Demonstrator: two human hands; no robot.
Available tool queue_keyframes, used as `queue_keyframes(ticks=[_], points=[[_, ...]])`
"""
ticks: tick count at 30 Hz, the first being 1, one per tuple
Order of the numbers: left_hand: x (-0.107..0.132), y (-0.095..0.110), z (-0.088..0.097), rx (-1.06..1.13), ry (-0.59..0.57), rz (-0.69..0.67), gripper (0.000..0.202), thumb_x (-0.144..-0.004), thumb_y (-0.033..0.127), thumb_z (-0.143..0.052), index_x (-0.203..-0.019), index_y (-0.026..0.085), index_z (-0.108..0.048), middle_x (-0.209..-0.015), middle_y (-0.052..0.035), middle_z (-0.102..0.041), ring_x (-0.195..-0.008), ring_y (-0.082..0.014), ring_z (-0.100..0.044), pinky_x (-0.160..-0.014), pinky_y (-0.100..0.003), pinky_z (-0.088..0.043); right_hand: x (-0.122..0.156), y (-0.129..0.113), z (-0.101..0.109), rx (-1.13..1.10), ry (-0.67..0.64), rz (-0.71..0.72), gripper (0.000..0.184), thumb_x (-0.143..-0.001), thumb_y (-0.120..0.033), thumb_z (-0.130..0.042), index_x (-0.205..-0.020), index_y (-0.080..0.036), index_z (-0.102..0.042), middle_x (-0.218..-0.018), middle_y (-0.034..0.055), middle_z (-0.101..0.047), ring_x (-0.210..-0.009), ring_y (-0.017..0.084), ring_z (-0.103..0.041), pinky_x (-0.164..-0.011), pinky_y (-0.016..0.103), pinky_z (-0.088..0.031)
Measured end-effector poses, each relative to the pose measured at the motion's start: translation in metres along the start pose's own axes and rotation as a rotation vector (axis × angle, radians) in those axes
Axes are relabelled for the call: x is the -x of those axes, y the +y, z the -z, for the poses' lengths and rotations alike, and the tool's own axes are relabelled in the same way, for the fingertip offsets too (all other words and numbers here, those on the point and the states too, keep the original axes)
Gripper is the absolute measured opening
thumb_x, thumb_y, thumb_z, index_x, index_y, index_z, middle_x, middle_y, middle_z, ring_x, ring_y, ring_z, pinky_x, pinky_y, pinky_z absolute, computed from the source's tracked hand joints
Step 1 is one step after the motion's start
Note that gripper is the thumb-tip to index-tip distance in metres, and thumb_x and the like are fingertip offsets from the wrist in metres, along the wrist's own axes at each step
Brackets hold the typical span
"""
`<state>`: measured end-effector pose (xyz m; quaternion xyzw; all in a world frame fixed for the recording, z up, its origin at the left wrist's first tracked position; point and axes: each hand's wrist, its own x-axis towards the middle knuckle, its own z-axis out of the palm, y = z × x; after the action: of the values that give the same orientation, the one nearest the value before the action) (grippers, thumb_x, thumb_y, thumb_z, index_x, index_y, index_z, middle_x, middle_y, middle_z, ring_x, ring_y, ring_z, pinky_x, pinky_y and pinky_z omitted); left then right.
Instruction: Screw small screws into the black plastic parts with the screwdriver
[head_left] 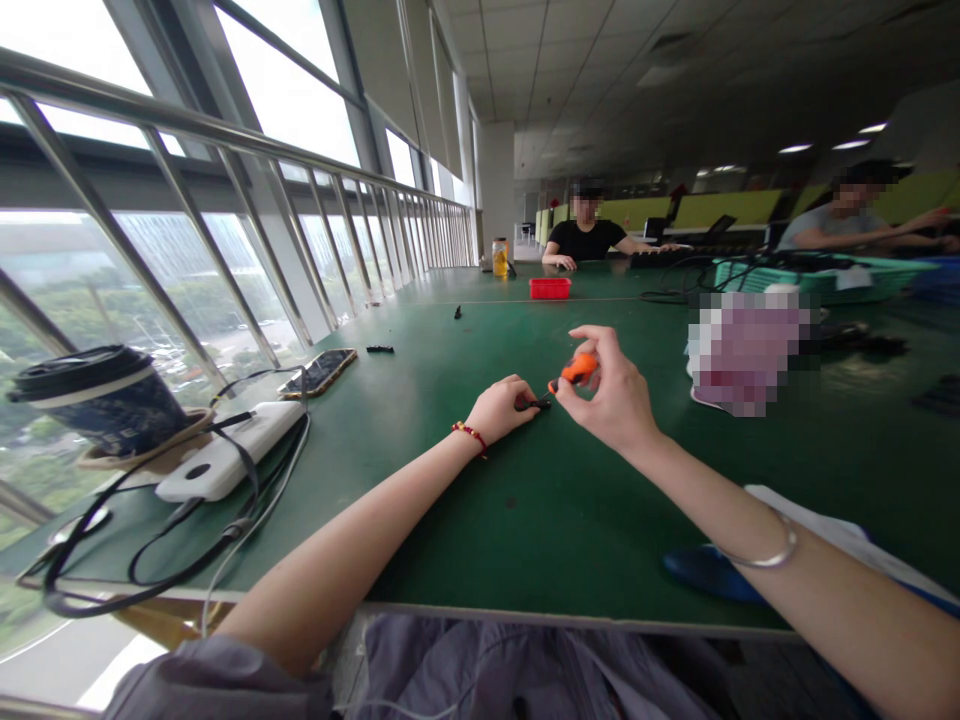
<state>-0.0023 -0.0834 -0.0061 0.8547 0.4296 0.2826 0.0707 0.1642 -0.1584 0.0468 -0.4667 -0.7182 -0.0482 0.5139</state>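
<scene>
My left hand (504, 408) rests on the green table, its fingers closed on a small black part (534, 405) that lies against the tabletop. A red beaded bracelet circles that wrist. Above and to the right, my right hand (611, 390) grips an orange-and-black screwdriver (576, 370) between thumb and fingers. The screwdriver slants down to the left, and its thin shaft reaches the black part. Whether the tip sits in a screw is too small to tell.
A white power strip (232, 455) with cables, a dark paper cup (97, 400) and a phone (319, 372) lie left. Farther off are a black piece (380, 349), a red tray (550, 288), a jar (500, 257) and a teal basket (840, 278). Two people sit across.
</scene>
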Motion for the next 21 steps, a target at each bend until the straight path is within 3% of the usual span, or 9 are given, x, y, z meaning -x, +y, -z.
queue_keyframes(ticks=[2, 5, 8, 13, 15, 18, 21], points=[[-0.0002, -0.0004, -0.0003, -0.002, 0.003, -0.002, 0.011, -0.075, 0.026, -0.061, -0.075, 0.016, -0.062, -0.079, -0.0015, -0.057, -0.068, -0.0123, -0.054, -0.063, -0.024, -0.045, 0.0, -0.0012, 0.0002, 0.051, -0.014, -0.012, 0.047, -0.07, -0.041, -0.056, -0.111, -0.02, -0.047, -0.07, -0.0007, -0.059, -0.057, 0.017, -0.055, -0.05, 0.025, -0.035], [-0.0005, -0.0006, -0.0005, -0.001, 0.003, -0.005, 0.011, -0.074, 0.026, -0.061, -0.078, 0.015, -0.062, -0.08, -0.0017, -0.058, -0.067, -0.0123, -0.054, -0.064, -0.024, -0.045, 0.0002, -0.0043, 0.0009, 0.078, -0.07, -0.061, 0.031, -0.074, -0.043, -0.054, -0.097, -0.022, -0.054, -0.052, -0.005, -0.051, -0.049, 0.015, -0.051, -0.05, 0.024, -0.032], [-0.0004, 0.0001, 0.0, -0.008, 0.0, -0.002, 0.012, -0.074, 0.027, -0.062, -0.075, 0.015, -0.061, -0.079, -0.0016, -0.057, -0.066, -0.0122, -0.053, -0.062, -0.024, -0.044, 0.0005, -0.005, 0.0009, 0.029, -0.075, -0.07, 0.023, -0.076, -0.039, -0.052, -0.091, -0.023, -0.055, -0.053, -0.0046, -0.052, -0.049, 0.014, -0.05, -0.053, 0.025, -0.035], [0.0, 0.0009, 0.0005, -0.008, 0.0, 0.001, 0.012, -0.075, 0.028, -0.061, -0.073, 0.016, -0.061, -0.08, -0.0014, -0.057, -0.067, -0.012, -0.053, -0.062, -0.024, -0.044, 0.0007, -0.0017, -0.0005, -0.015, 0.003, -0.004, 0.047, -0.07, -0.035, -0.056, -0.113, -0.02, -0.047, -0.081, 0.0017, -0.06, -0.06, 0.015, -0.054, -0.051, 0.025, -0.038], [-0.0001, 0.0004, 0.0, -0.009, 0.001, 0.003, 0.011, -0.074, 0.026, -0.06, -0.075, 0.016, -0.061, -0.08, -0.0015, -0.057, -0.067, -0.0121, -0.053, -0.063, -0.024, -0.044, 0.0008, -0.0021, -0.0003, 0.026, 0.0, -0.018, 0.05, -0.069, -0.039, -0.057, -0.113, -0.02, -0.047, -0.075, 0.0002, -0.059, -0.058, 0.015, -0.054, -0.05, 0.025, -0.036], [-0.0005, -0.0004, -0.0008, -0.002, 0.005, 0.0, 0.011, -0.074, 0.026, -0.06, -0.078, 0.016, -0.062, -0.08, -0.0017, -0.057, -0.067, -0.0123, -0.054, -0.063, -0.024, -0.045, 0.0012, -0.0045, 0.0005, 0.069, -0.063, -0.068, 0.033, -0.072, -0.044, -0.056, -0.096, -0.022, -0.056, -0.053, -0.0049, -0.052, -0.049, 0.015, -0.051, -0.05, 0.025, -0.033], [-0.0006, -0.0003, -0.0006, -0.007, 0.002, -0.004, 0.012, -0.074, 0.028, -0.061, -0.077, 0.016, -0.062, -0.08, -0.0018, -0.058, -0.068, -0.0126, -0.054, -0.063, -0.025, -0.045, 0.0018, -0.0054, 0.0006, 0.039, -0.071, -0.069, 0.022, -0.076, -0.043, -0.053, -0.084, -0.023, -0.058, -0.05, -0.0048, -0.051, -0.048, 0.014, -0.05, -0.053, 0.025, -0.035]])
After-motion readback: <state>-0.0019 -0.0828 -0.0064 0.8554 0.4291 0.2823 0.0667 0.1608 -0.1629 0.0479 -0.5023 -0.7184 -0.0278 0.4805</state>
